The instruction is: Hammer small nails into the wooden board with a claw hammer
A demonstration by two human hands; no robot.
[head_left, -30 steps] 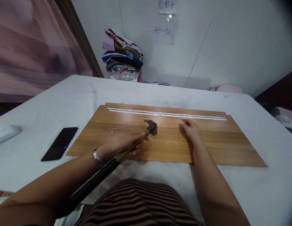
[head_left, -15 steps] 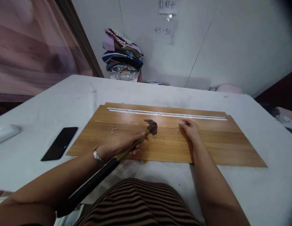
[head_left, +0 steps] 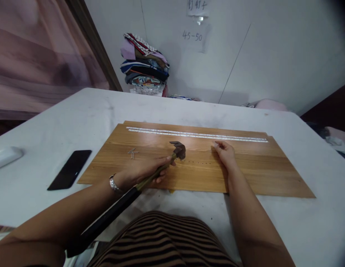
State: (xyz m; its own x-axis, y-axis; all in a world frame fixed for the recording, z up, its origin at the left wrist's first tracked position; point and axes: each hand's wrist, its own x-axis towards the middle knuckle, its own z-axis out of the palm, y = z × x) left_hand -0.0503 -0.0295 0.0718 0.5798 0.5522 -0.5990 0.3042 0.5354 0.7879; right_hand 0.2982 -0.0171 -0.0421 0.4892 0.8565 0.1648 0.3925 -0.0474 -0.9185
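Observation:
My left hand point(head_left: 154, 168) is wrapped around the handle of a claw hammer point(head_left: 179, 150) just below its rusty head. The hammer's dark grip runs back along my left forearm. Head and claw are over the wooden board point(head_left: 252, 174), left of its middle. Over the board's right half, my right hand point(head_left: 225, 151) has thumb and forefinger pinched; whatever may be between them is too small to make out. A row of small dark dots point(head_left: 198, 162) runs across the board between both hands. Several loose nails point(head_left: 132, 152) lie left of the hammer.
Two white measuring strips point(head_left: 197, 134) run along the board's far side. On the white table point(head_left: 91, 111) a black phone point(head_left: 70, 170) lies to the left, with a white object point(head_left: 7, 157) beyond it. Folded clothes point(head_left: 146, 66) are stacked against the wall.

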